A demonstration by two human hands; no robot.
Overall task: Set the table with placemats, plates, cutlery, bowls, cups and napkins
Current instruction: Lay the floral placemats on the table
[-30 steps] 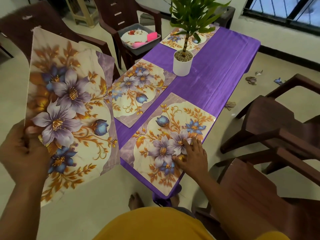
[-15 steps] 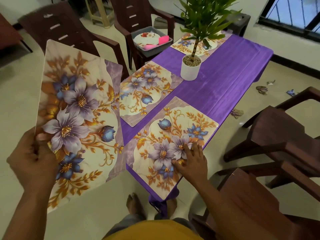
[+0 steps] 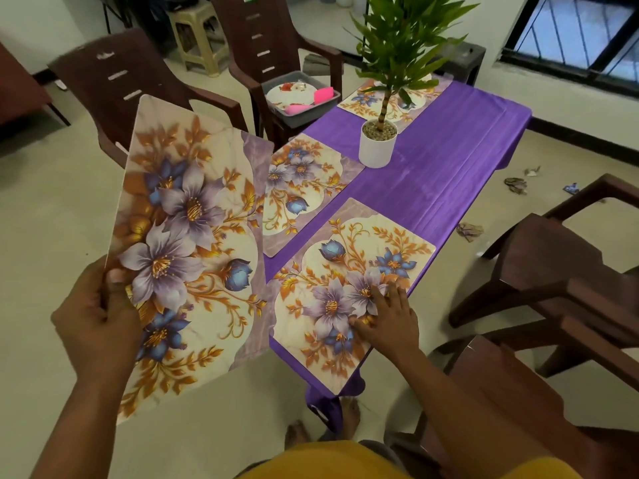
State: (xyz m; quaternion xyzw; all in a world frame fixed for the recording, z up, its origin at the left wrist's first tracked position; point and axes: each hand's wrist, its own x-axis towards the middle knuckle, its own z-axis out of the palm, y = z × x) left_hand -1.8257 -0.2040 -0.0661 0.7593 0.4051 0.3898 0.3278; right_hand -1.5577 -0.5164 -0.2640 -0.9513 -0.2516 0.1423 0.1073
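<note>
Left hand [image 3: 98, 314] gripped a floral placemat [image 3: 193, 243] by its near-left edge, thumb on the printed face, fingers curled behind. That mat was held tilted in the air, off the left side of the purple-clothed table [image 3: 432, 174], not touching it.

Right hand [image 3: 383, 318] lay flat on the nearest laid placemat [image 3: 345, 288], fingers straight and spread, pressing on the flower print. That mat sat at the table's near end, its near corner reaching past the table edge.

Second laid placemat [image 3: 301, 191] was on the table's left side, just beyond the nearest one, partly hidden behind the held mat. Third laid placemat [image 3: 377, 102] was at the table's far left, behind the potted plant [image 3: 378, 140], which stood mid-table.

Grey tub [image 3: 301, 98] sat on a brown chair [image 3: 276, 46] left of the table's far end, holding a plate [image 3: 290, 93] and pink items; can't tell what those were. Another brown chair [image 3: 567, 271] stood right of the table's near end.
</note>
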